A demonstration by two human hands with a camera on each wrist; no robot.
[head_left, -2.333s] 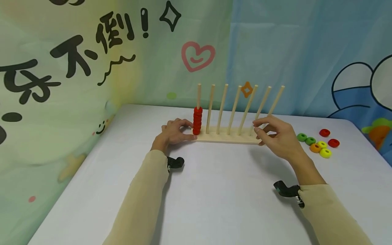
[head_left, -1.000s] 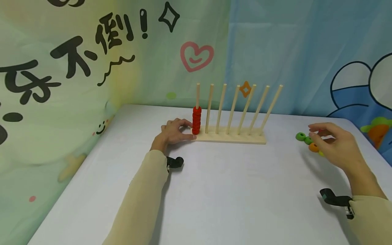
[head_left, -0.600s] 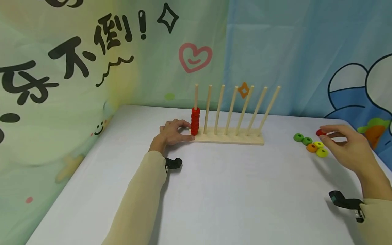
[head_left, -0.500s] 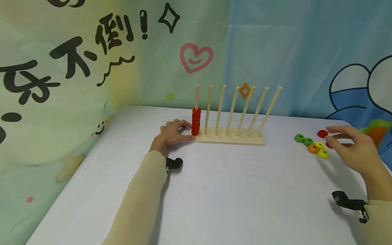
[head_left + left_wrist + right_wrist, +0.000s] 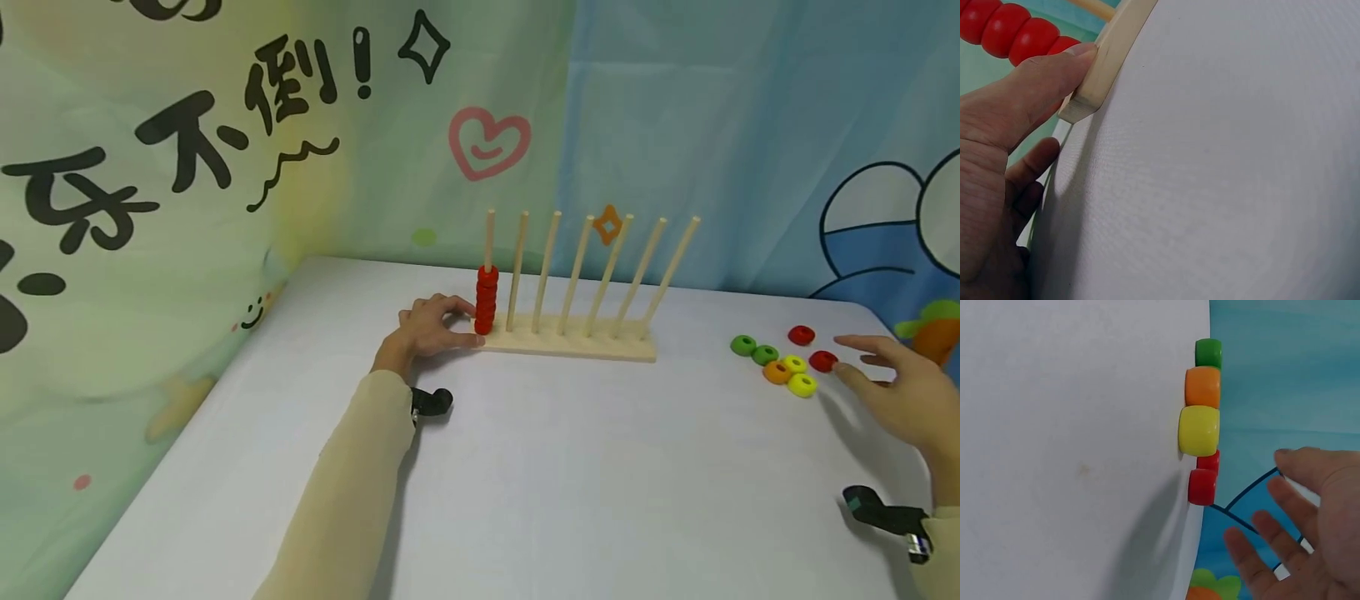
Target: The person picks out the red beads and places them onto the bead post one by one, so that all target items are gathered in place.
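Observation:
My left hand [image 5: 435,325] grips the left end of a wooden peg rack [image 5: 570,343]. In the left wrist view, the thumb [image 5: 1054,72] lies on the end of the base and the other fingers are partly hidden. A stack of red beads [image 5: 486,302] fills the lower part of the leftmost peg; the other pegs are bare. My right hand [image 5: 900,387] hovers just right of the loose beads, fingers apart and holding nothing. Nearest to it is a red bead [image 5: 823,361], with another red bead [image 5: 802,335] behind.
On the white table [image 5: 570,483], two green beads [image 5: 753,349], an orange bead [image 5: 777,372] and two yellow beads [image 5: 802,385] lie in a loose cluster right of the rack. A printed curtain [image 5: 637,108] hangs along the table's back edge.
My right hand has gone from the rack's right end to the loose beads, then a little further right, uncovering the red ones. My left hand stays on the rack.

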